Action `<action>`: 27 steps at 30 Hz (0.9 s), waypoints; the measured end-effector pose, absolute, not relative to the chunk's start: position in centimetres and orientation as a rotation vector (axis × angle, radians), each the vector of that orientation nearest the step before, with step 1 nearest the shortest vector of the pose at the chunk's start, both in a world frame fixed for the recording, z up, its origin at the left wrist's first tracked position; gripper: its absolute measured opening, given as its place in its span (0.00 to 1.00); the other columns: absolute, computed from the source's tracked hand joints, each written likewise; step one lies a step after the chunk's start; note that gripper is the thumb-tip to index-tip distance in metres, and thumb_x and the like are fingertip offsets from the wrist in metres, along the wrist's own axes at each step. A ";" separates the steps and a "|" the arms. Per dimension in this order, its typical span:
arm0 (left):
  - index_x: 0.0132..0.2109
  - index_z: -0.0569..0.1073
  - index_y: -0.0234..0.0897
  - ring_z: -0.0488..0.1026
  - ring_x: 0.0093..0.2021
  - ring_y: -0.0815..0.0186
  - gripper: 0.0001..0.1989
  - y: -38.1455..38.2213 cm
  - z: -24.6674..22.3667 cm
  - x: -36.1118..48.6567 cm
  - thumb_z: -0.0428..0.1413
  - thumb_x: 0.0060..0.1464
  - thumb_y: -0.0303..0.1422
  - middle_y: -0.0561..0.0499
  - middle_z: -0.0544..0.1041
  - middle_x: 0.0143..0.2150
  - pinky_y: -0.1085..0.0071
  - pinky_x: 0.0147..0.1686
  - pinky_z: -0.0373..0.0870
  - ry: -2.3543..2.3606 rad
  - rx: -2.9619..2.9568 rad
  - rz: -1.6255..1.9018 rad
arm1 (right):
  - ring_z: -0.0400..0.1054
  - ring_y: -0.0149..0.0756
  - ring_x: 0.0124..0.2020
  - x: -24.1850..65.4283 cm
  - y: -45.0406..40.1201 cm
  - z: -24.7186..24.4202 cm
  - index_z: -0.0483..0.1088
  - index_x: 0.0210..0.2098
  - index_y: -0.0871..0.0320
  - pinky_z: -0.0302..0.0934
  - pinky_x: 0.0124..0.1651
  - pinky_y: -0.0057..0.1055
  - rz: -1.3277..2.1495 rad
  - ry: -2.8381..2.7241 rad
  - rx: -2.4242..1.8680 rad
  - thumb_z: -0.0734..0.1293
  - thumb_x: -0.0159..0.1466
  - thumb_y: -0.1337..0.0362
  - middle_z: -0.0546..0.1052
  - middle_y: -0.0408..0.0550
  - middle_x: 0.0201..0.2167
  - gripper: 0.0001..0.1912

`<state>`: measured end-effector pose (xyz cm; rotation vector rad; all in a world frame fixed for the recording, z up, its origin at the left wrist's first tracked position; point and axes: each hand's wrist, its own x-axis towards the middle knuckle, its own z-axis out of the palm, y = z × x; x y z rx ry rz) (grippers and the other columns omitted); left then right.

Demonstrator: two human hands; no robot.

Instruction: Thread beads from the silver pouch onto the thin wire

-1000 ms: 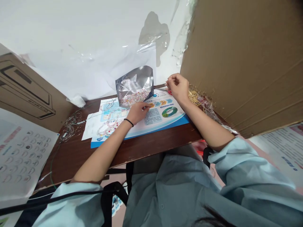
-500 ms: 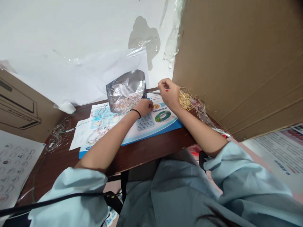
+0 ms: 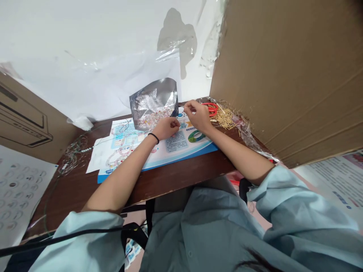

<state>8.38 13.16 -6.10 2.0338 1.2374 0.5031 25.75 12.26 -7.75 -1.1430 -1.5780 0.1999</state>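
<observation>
Our left hand (image 3: 167, 128) has fingertips pressed together, right hand (image 3: 198, 117) pinching (anything held too small to tell). Silver foil bead pouch (image 3: 153, 102) at 12 o'clock, full of beads; loose brass pins (image 3: 224, 118), red-handled scissors (image 3: 211, 108) at 1 o'clock; beaded wire tangle (image 3: 72, 155) at 9 o'clock.

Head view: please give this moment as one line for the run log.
left hand: over printed mat, by foil bead pouch | right hand: pinching, near red scissors, gold pins

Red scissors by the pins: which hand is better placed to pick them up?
Right, likely: the right hand sits just beside the red scissors, while the left hand is farther off, near the foil bag.
</observation>
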 end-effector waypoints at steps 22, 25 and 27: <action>0.36 0.80 0.33 0.71 0.29 0.76 0.05 9.9 -8.0 4.9 0.63 0.51 0.21 0.50 0.78 0.31 0.79 0.31 0.71 0.854 0.866 1.004 | 0.72 0.36 0.34 23.2 9.9 -8.8 0.77 0.41 0.54 0.59 0.40 0.32 0.238 -1.907 -1.209 0.64 0.67 0.65 0.81 0.45 0.35 0.09; 0.37 0.81 0.33 0.71 0.30 0.75 0.06 9.9 -7.9 4.7 0.61 0.52 0.20 0.51 0.77 0.30 0.78 0.33 0.71 0.847 0.848 0.984 | 0.68 0.33 0.30 23.3 9.7 -8.5 0.75 0.41 0.54 0.58 0.38 0.31 0.236 -1.866 -1.241 0.65 0.66 0.65 0.79 0.42 0.31 0.07; 0.37 0.81 0.34 0.71 0.30 0.75 0.07 9.9 -8.0 4.7 0.61 0.53 0.20 0.52 0.76 0.30 0.78 0.34 0.72 0.840 0.850 0.984 | 0.65 0.32 0.28 23.3 9.5 -8.3 0.73 0.38 0.54 0.57 0.37 0.31 0.222 -1.857 -1.238 0.65 0.66 0.64 0.77 0.42 0.29 0.05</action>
